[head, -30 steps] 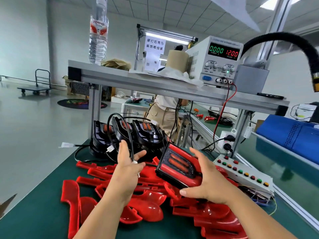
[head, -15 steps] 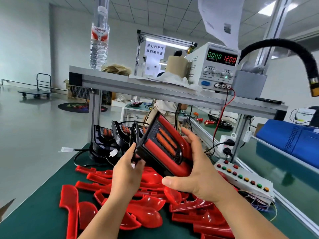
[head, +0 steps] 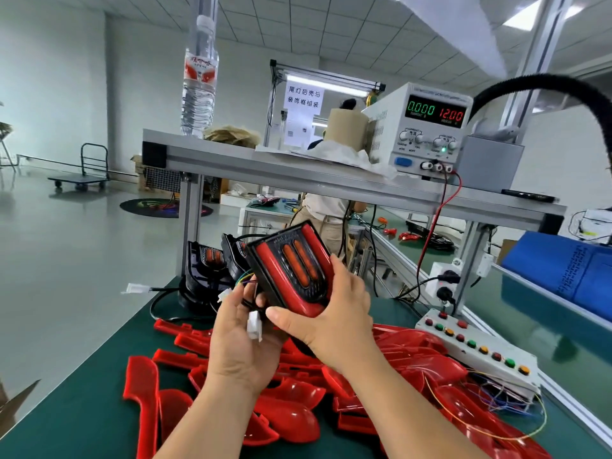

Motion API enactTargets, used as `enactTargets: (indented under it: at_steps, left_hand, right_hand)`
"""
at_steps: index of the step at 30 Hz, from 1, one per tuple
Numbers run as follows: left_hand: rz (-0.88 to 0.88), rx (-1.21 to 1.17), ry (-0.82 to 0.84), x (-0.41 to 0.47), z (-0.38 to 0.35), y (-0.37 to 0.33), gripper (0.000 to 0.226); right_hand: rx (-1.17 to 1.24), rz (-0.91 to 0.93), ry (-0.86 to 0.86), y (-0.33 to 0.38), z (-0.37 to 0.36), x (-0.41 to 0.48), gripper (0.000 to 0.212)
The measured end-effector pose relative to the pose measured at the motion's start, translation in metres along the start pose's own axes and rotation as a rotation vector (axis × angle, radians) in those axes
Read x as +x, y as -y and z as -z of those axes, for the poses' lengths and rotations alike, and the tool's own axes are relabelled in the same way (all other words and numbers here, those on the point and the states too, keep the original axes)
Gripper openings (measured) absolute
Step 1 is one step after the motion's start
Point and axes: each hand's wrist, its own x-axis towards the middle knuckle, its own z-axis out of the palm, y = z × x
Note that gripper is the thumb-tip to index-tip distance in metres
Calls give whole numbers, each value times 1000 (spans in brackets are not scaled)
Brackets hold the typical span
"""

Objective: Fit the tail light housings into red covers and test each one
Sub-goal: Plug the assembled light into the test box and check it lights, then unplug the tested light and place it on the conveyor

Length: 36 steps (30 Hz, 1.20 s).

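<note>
An assembled tail light [head: 293,266], black housing inside a red cover with two orange strips, is held upright above the bench. My right hand [head: 334,321] grips its lower end, thumb on the front. My left hand [head: 243,332] holds its wire bundle and a white connector [head: 255,324] just left of it. Several loose red covers [head: 291,415] lie heaped on the green mat under my hands. More black housings [head: 207,266] with cables stand behind, against the frame post.
A power supply [head: 427,127] reading 0.000 and 12.00 sits on the upper shelf [head: 298,173], its red lead running down. A white button box [head: 477,349] lies at the right. A water bottle [head: 198,81] stands on the shelf. A person works behind the bench.
My right hand has lifted the tail light from over the red covers and turned it upright. My left hand has come in beside it and taken hold of the wires and connector.
</note>
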Motion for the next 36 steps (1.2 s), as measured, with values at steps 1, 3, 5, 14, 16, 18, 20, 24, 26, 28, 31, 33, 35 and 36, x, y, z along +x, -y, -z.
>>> enactTargets:
  at_steps: [1,3,5,14,16,18,20,24,26,28,31,33,35,36]
  left_hand:
    - [4,29,8,-1,0,2,37]
    - [31,125,16,-4,0,7,53]
    - [63,177,-5,-4,0,8,55]
    - [138,198,49,1,9,-4,32]
    - [204,241,60,-2,3,-1,35]
    - [264,305,52,-5,-3,3,39]
    - [301,357,16,-6,-13,7,43]
    - [325,446,-148,-1,-38,25,46]
    - [339,502,-187,1,-53,41,46]
    - [358,557,-196,0,-74,63,41]
    - [484,500,-46,-11,-112,106,28]
    - [531,520,92,-24,-136,138,25]
    - [542,622,212,-38,-156,173,24]
    - [547,658,264,-46,-166,190,21]
  right_hand:
    - [-50,-24,12,-1,-4,0,129]
    - [-166,-38,27,-1,-11,0,133]
    - [-284,-14,81,-1,-14,1,134]
    - [702,-411,130,-28,23,8,129]
    - [947,-446,215,-33,24,4,108]
    - [985,-417,140,-37,27,0,85]
    - [905,-359,1,-39,32,-5,40]
    - [861,-419,-60,-44,40,-24,22]
    - [882,-471,-100,-51,48,-35,33]
    - [898,-528,-253,-62,67,-43,32]
    - [918,-590,-512,-84,109,-52,37]
    - [952,-642,-675,-99,143,-59,35]
    - [982,-688,-825,-116,179,-67,30]
    - [980,-696,-883,-125,196,-71,28]
